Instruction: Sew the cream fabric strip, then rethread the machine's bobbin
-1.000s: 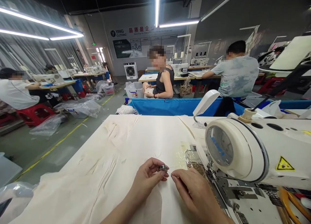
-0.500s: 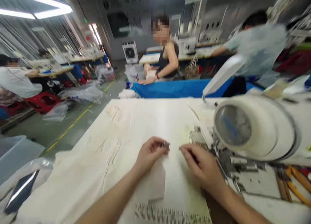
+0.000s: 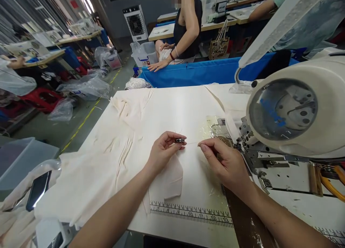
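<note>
My left hand [image 3: 165, 150] pinches a small shiny metal piece that looks like a bobbin case [image 3: 179, 140] between thumb and fingers, above the white table. My right hand [image 3: 225, 158] is closed, thumb against forefinger, to the right of it. A thin pale thread [image 3: 192, 143] runs across the gap from the bobbin case to my right fingertips. Below my left hand lies a small cream cloth piece [image 3: 174, 179]. The sewing machine [image 3: 291, 108], with a round clear window, stands right of my right hand.
Cream fabric [image 3: 88, 179] is spread over the left of the table, near a phone [image 3: 39, 190]. A printed ruler [image 3: 191, 214] runs along the front. An orange-handled tool [image 3: 330, 183] lies at right. Beyond a blue cloth bin [image 3: 183, 72] sits a person [image 3: 185, 29].
The view has tilted downward and become sharper, so the table and both hands appear higher. Both hands keep nearly the same pose and spacing; the thread between them now shows.
</note>
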### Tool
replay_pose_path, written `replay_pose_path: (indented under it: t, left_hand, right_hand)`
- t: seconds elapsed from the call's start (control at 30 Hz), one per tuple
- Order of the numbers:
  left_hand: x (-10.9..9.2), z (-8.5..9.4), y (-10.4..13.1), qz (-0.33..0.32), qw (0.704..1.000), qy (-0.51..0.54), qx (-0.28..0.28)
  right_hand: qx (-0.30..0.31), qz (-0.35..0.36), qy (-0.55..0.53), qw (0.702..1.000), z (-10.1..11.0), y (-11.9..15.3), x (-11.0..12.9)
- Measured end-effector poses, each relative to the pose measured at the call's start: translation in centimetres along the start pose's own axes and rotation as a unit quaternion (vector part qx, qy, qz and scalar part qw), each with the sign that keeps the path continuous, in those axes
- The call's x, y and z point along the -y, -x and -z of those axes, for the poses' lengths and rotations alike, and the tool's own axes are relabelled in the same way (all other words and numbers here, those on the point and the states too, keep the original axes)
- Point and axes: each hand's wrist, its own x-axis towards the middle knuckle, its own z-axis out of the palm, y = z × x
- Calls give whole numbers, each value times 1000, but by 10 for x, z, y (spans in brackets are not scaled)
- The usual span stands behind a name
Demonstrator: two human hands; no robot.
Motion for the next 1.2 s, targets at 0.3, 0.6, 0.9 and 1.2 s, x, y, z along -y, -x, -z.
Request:
replay_pose_path:
  t: [0.3,0.6,0.9,1.2]
  left_hand:
    - [-5,-2,0,-3,1000,-3,-15]
    - [-7,-1,0,41,998,47,-20]
    - [-1,1,-2,3,999,11,-44]
    - [-1,2,-2,1,999,-12,-35]
  right_hand:
    - [-3,-56,-32,998,0,-3,0]
    - [39,-91,25,995,-4,-3,-14]
    - [214,68,24,974,-7,2,-5]
    - [63,76,-78,992,0,-2,7]
